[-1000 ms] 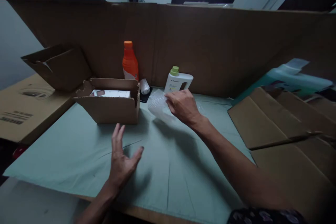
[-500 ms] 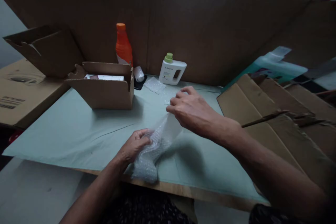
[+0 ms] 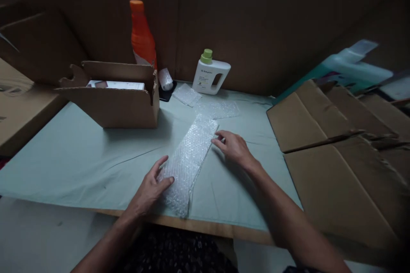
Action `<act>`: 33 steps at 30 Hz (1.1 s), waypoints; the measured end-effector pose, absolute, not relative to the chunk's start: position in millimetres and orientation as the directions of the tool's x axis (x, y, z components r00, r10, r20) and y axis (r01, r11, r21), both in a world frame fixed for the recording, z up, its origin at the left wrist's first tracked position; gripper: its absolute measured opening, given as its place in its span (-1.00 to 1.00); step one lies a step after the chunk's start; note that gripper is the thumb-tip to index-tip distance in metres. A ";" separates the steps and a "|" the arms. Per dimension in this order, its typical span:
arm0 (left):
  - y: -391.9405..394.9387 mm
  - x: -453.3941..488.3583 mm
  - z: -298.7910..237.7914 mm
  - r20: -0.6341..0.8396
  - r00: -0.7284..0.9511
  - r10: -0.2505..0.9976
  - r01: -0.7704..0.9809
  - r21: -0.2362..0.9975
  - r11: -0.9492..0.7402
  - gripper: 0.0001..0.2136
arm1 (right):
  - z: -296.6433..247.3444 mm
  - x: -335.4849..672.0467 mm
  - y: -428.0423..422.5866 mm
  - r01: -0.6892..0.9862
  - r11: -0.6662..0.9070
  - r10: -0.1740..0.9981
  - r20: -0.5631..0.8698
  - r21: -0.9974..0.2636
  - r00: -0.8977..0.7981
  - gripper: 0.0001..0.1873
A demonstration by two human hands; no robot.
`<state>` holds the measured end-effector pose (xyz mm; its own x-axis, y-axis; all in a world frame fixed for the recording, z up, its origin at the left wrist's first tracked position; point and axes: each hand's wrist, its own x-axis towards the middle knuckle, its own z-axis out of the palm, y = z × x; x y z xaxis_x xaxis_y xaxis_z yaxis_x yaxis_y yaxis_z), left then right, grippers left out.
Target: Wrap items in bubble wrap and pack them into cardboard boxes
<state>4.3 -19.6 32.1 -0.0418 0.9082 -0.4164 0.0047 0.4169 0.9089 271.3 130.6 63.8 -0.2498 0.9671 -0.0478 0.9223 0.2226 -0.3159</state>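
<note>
A long strip of clear bubble wrap [image 3: 192,151] lies flat on the cloth, slanting from the table's front edge toward the back. My left hand [image 3: 150,187] rests at its near left side, fingers spread and the thumb lying on top of the wrap. At the strip's far right edge is my right hand [image 3: 233,147], its fingers bent and slightly apart, with the tips at the edge. Beyond the strip's far end lies another bubble wrap sheet [image 3: 221,108], and a smaller bubble wrap piece [image 3: 186,94] sits to the left of it.
An open cardboard box [image 3: 128,106] holding a white carton [image 3: 118,85] stands at left. Behind are an orange bottle [image 3: 143,36], a wrapped roll-like item [image 3: 165,79] and a white jug [image 3: 209,76] with a green cap. Several cardboard boxes [image 3: 333,179] and a teal bottle [image 3: 346,70] occupy the right.
The bubble wrap was bunched and lifted between both hands; now it lies flattened on the table. My right hand has come down and let go of its raised end. The view has tilted down.
</note>
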 end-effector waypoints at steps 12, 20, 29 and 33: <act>-23.2 11.0 32.0 -0.501 -0.037 0.865 0.040 0.864 0.502 -0.56 | 77.2 230.3 166.6 0.747 0.366 0.927 0.146 -0.555 -0.345 -0.91; -23.3 15.3 32.0 -0.527 -0.103 0.844 0.025 0.847 0.532 -0.55 | 91.4 257.4 283.6 0.450 0.129 0.961 0.223 -0.884 0.162 -0.89; -43.4 10.4 36.7 -0.585 -0.010 0.811 -0.064 0.810 0.583 -0.58 | 82.4 326.8 234.7 0.543 0.060 0.939 0.232 -0.838 0.254 -0.76; -61.2 9.7 38.3 -0.679 0.089 0.729 -0.342 0.666 0.663 -0.51 | 73.2 309.9 106.7 0.583 0.293 0.917 0.052 -0.758 -0.395 -0.44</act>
